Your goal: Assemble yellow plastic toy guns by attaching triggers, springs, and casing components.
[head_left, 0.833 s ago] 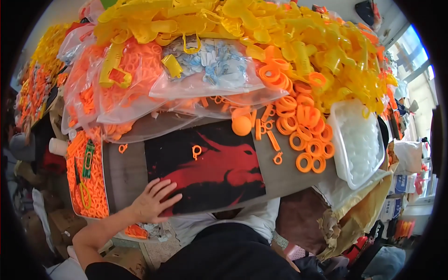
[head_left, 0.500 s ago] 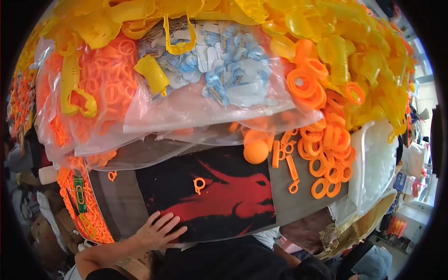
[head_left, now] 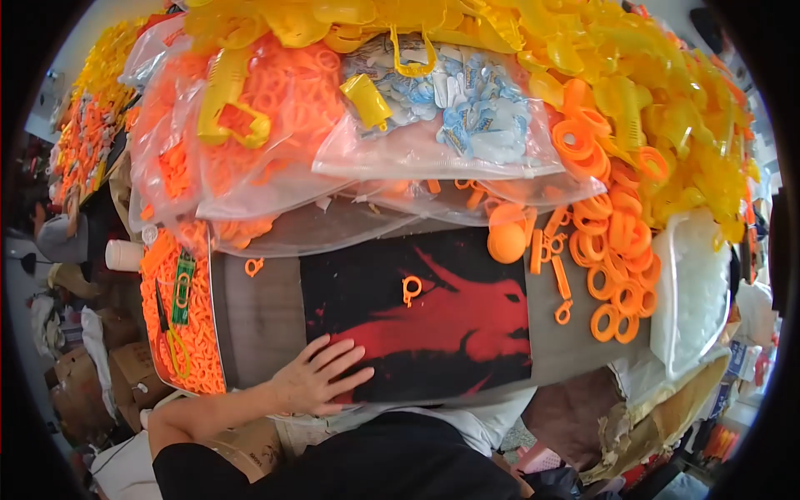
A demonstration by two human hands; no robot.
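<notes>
My left hand (head_left: 327, 377) lies flat with its fingers spread on the near left edge of a black mat (head_left: 346, 275) with a red figure on it. It holds nothing. My right hand is out of view. A small orange ring with a short tab (head_left: 409, 300) rests on the mat beyond my fingertips. Another small orange ring piece (head_left: 249, 267) is on the grey surface (head_left: 258, 317) to the left. Several orange rings (head_left: 602, 323) are heaped at the right, beside orange strips (head_left: 562, 279) and a round orange cap (head_left: 506, 242).
At the left, a tray of small orange parts (head_left: 208, 358) holds yellow-handled scissors (head_left: 177, 350) and a green item (head_left: 181, 287). Clear bags (head_left: 375, 158) contain orange rings and blue-white labels. Yellow plastic shells (head_left: 667, 108) pile up behind. A white bin (head_left: 673, 292) stands right. Another person (head_left: 62, 237) is far left.
The whole view has swung left, so everything appears further right and slightly higher. My left hand stays flat on the mat's edge, and the ring pieces keep their places.
</notes>
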